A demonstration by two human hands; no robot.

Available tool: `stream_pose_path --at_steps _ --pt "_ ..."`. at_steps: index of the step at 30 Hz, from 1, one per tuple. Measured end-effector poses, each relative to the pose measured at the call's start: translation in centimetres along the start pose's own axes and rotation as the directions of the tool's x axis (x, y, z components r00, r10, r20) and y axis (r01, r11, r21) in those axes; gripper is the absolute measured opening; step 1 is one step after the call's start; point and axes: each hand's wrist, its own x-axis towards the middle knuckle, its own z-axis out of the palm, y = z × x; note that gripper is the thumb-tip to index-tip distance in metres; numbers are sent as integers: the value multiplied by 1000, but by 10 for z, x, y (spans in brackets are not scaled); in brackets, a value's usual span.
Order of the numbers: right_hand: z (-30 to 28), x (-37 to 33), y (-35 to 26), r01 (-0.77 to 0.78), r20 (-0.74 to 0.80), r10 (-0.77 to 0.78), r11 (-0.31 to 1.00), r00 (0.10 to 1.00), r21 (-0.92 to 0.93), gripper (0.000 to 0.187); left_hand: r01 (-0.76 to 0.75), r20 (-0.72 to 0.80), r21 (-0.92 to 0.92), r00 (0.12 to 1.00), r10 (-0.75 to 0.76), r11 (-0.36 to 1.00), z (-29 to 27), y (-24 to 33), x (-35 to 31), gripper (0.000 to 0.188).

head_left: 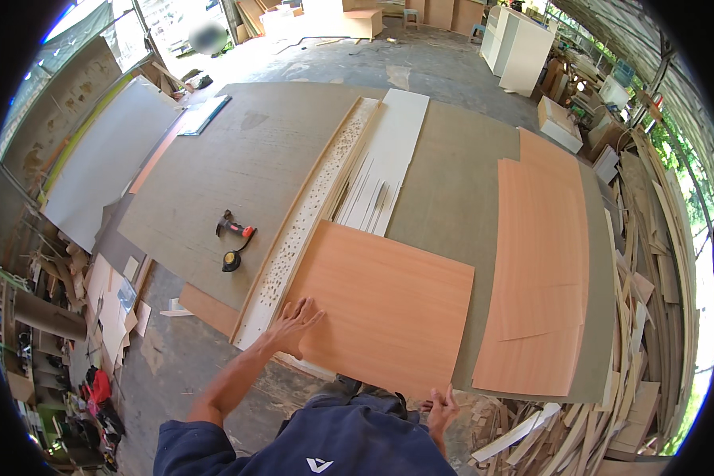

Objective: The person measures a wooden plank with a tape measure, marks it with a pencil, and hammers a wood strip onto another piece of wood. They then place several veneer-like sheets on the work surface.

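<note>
A rectangular orange-brown wood-grain panel (385, 305) lies in front of me, its near edge close to my body. My left hand (295, 325) rests on its left side with fingers spread, beside a long white tray-like board (282, 274) with raised wooden edges and many brown specks. At the panel's near right corner, my right hand (440, 408) has its fingers bent against the edge and appears to grip it. Beyond the panel lie white strips (369, 190) and a white board (404, 119).
Under everything spreads a large grey-brown sheet (452, 159). A red-and-black power tool (234, 228) and a round black-and-yellow tape measure (231, 260) lie to the left. More wood-grain sheets (535, 262) lie right. Scrap wood (642, 262) piles up at the far right.
</note>
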Motion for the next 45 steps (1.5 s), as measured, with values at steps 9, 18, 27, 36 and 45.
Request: stream_pose_path --at_steps 9,18,27,36,45 --pt "18 21 -23 -1 -84 0 1000 996 -4 61 -181 -23 57 983 183 982 -23 -9 11 135" --pt "17 47 11 130 -126 -151 978 980 -161 60 -159 -82 92 983 166 983 17 -24 20 121" --pt "49 39 -8 135 -284 -107 987 953 83 56 -105 -57 51 992 108 993 -3 -19 26 114" --pt "61 44 -16 -19 -460 -24 996 888 -89 38 -82 -63 32 995 84 996 0 -27 32 120" --pt "70 55 -36 48 -409 -154 965 899 -257 40 -50 -51 54 997 53 997 -9 -36 49 127"
